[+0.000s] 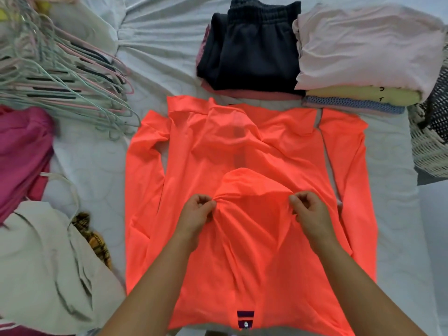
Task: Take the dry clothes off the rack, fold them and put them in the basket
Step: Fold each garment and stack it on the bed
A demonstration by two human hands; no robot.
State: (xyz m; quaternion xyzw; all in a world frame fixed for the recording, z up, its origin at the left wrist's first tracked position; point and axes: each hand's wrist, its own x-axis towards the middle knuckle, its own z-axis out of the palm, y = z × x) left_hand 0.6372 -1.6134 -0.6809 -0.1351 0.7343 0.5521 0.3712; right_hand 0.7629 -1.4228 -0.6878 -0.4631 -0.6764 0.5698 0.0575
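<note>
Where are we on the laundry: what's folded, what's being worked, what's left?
Done: two folded stacks on the bed, emptied hangers piled. In hand: left hand and right hand pinch the orange top, spread flat. Left: unfolded pile and magenta garment; whether the basket holds anything is unclear.

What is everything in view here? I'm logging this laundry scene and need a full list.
Top: one, neon orange, spread flat mid-bed.
Hangers: a pile, pale green and pink, far left.
Dark folded stack: one, navy over pink, beyond the top.
Pale folded stack: one, pale pink over yellow, far right.
Basket: one, white, right edge.
Magenta garment: one, left edge.
Beige garment: one, near left.
Bed sheet: one, white, underneath.
Left hand: grip pinching the top.
Right hand: grip pinching the top.
</note>
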